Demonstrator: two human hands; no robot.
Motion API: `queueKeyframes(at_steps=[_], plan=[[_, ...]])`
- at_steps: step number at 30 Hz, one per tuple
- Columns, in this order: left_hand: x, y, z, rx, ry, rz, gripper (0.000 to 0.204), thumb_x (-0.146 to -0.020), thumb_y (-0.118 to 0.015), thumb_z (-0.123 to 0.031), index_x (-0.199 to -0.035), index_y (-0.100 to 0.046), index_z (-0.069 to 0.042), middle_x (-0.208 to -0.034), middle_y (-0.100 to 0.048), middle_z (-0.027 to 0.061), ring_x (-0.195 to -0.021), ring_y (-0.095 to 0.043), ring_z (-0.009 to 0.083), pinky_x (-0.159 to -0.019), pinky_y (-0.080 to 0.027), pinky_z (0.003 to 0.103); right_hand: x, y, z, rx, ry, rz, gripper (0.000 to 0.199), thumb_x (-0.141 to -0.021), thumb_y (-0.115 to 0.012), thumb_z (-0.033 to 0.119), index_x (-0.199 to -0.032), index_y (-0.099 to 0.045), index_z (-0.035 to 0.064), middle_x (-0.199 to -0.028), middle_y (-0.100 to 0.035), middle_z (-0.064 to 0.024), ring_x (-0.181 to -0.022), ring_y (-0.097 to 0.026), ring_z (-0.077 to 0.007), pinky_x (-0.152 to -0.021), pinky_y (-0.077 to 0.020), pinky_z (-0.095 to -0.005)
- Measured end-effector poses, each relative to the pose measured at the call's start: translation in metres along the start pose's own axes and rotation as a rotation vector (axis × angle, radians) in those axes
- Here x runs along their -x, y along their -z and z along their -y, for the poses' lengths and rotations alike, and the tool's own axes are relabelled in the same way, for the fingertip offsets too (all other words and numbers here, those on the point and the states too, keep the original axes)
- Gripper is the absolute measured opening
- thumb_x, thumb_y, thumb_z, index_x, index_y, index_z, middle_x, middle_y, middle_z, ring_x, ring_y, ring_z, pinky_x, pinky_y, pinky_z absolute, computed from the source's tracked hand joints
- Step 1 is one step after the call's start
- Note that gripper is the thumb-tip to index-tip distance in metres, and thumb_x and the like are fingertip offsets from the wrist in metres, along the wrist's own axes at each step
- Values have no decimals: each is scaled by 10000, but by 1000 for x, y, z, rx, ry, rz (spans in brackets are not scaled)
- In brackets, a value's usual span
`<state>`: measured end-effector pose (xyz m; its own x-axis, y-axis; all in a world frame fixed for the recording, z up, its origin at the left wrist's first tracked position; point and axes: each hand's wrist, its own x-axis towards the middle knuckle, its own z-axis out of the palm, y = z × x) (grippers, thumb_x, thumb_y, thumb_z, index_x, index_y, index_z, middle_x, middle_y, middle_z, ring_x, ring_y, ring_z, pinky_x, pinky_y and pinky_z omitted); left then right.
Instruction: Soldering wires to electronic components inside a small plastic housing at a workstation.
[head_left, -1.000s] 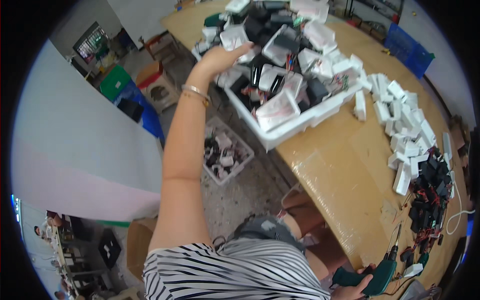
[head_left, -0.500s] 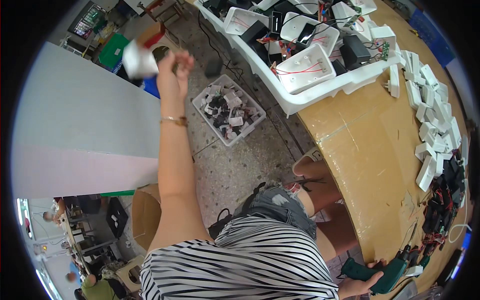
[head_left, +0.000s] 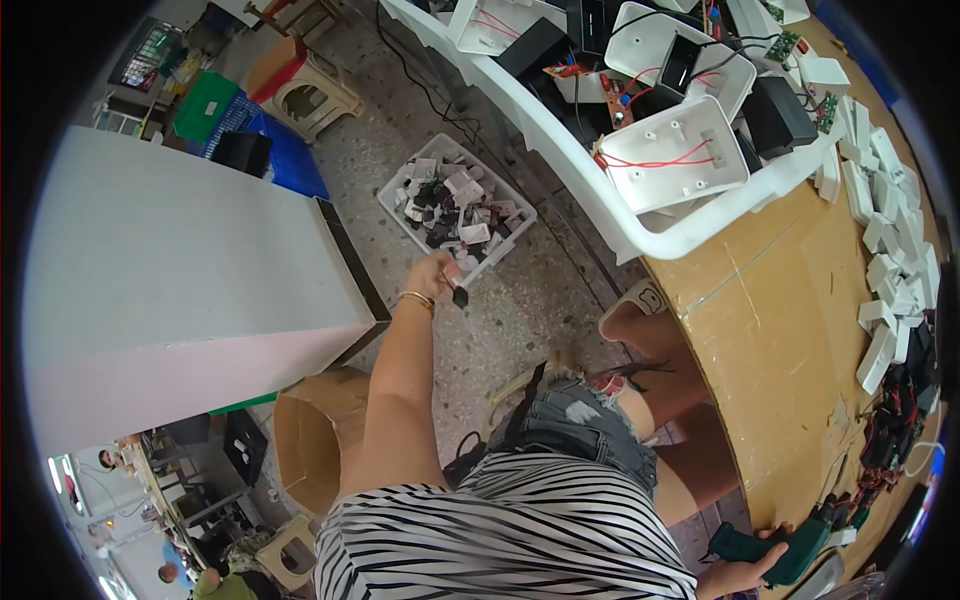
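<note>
My left arm reaches forward, and my left hand is at the near edge of a clear plastic bin on the floor. Its fingers are curled in; a small black piece shows just beyond them, and whether it hangs from the hand or is falling I cannot tell. The bin holds a heap of small white and black parts. At the lower right, my right hand is wrapped round a dark green power screwdriver by the table edge.
A large white tray of open white casings, black boxes and wired boards sits on the tan table. White casings and black wired parts line its right side. A grey-white partition, cardboard box and blue crate stand leftward.
My left hand has swung down and back from the upper left to the bin. The blurred white box beside it and a dark piece above the bin have gone from their places.
</note>
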<state>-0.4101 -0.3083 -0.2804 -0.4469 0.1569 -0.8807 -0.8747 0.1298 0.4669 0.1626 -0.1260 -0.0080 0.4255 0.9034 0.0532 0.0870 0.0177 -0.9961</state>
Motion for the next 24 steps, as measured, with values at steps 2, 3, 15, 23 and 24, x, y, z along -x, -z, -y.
queueKeyframes(at_steps=[2,3,15,23,24], plan=[[-7,-6,-25,4,-98,77,166,-824,-556,-177,-931,-554,-50,-738,-583,60,-662,-582,207,-659,-473,380,-1,3,0,0,-33,-3,387,-874,-512,228,-1148,-492,-45,-987,-549,-84,-896,-496,-150,-909,-362,-274],[-9,-9,-40,-165,-199,-119,192,-831,-549,-175,-971,-555,-44,-815,-583,68,-722,-577,196,-659,-480,360,1,2,-1,-1,-37,-6,387,-874,-512,228,-1148,-492,-45,-987,-549,-84,-896,-496,-150,-909,-362,-274],[28,-14,-33,-1047,-245,433,237,-783,-569,-306,-863,-606,-86,-736,-615,39,-594,-583,169,-555,-499,326,7,-3,3,4,-30,-16,369,-863,-528,271,-1092,-536,-18,-835,-540,-40,-736,-481,-95,-630,-383,-208],[380,-297,51,-1366,-703,1692,270,-834,-589,-203,-1031,-581,-18,-853,-648,76,-790,-615,146,-684,-482,292,-10,-1,14,-189,62,98,402,-814,-556,274,-1046,-519,-52,-840,-550,-90,-666,-503,-120,-538,-391,-201],[395,-328,65,-1319,-902,1611,263,-828,-590,-189,-1024,-580,-14,-866,-642,95,-791,-616,172,-684,-478,296,-11,5,14,-243,2,117,424,-808,-558,279,-1051,-504,-64,-884,-553,-116,-668,-509,-129,-553,-400,-216]])
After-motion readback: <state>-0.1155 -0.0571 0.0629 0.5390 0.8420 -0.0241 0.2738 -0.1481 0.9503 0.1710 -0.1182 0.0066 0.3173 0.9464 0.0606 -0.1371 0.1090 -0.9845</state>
